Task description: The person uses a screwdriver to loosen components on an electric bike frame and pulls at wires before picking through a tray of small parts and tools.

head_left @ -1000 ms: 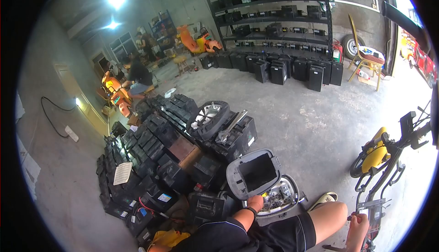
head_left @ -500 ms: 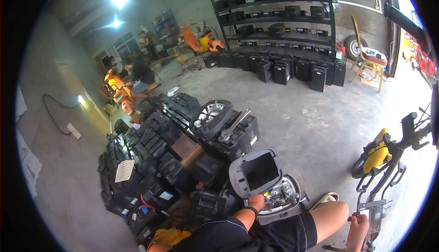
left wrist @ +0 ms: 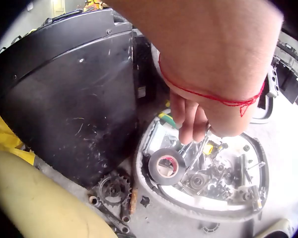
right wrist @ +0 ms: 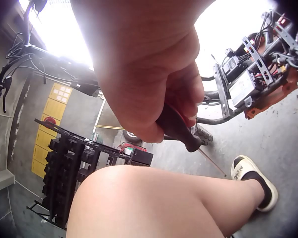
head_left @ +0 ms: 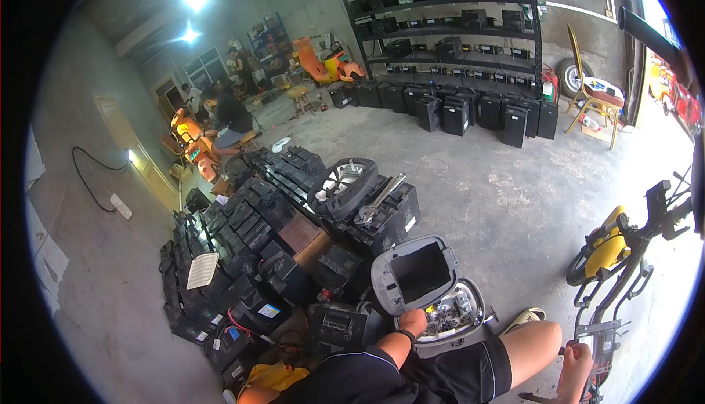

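My left hand [head_left: 413, 322] reaches over an oval, light-rimmed tray [left wrist: 139, 171] of loose metal parts. In the left wrist view its fingers [left wrist: 187, 130] point down at shiny metal pieces [left wrist: 192, 151]; the thumb is hidden, and I cannot tell whether they pinch one. A roll of black tape [left wrist: 153, 166] lies in the tray beside them. Against the tray leans a grey frame [head_left: 385, 297] with a dark rectangular opening. Over by my bent knee, my right hand [head_left: 577, 362] grips a screwdriver [right wrist: 176, 129] by its dark handle, its thin shaft pointing down.
Black batteries [head_left: 341, 327] crowd the floor on my left, with a wheel [head_left: 341, 187] and a large wrench [head_left: 382, 197] on top. A stripped scooter frame [head_left: 624, 272] stands at my right. Battery shelves [head_left: 452, 59] line the back; people [head_left: 231, 114] work farther off.
The head view has shifted slightly, so the room sits a little further right and lower. Both hands stay in about the same places, the left over the tray and the right with the screwdriver.
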Available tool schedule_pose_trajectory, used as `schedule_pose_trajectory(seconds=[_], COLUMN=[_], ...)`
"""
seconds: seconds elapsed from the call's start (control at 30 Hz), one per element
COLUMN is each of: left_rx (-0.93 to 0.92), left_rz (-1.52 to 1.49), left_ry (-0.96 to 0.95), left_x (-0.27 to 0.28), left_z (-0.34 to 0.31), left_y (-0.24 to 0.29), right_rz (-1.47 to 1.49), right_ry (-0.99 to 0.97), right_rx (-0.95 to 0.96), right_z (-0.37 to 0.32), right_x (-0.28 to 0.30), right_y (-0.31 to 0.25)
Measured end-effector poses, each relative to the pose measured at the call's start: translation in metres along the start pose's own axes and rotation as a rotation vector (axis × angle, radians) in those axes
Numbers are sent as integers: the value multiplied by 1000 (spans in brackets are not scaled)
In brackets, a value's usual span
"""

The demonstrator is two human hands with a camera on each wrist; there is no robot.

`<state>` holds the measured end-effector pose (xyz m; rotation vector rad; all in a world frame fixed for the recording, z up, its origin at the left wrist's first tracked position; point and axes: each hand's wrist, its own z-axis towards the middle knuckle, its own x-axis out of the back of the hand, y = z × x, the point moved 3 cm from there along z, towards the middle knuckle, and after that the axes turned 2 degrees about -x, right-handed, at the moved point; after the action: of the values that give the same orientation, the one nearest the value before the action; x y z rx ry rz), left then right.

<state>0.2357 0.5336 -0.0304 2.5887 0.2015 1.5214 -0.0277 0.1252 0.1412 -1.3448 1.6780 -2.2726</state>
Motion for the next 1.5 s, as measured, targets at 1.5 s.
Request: schedule_pose_trajectory(seconds=[1.5], left_rx=[336], left_rz=[-506], left_ry=[-552], left_x=[-110], left_z=[64], left_y=[-96], right_rz=[-205], right_ry=[31], right_rx=[-12], right_z=[11], right_x=[24], right_y=[49])
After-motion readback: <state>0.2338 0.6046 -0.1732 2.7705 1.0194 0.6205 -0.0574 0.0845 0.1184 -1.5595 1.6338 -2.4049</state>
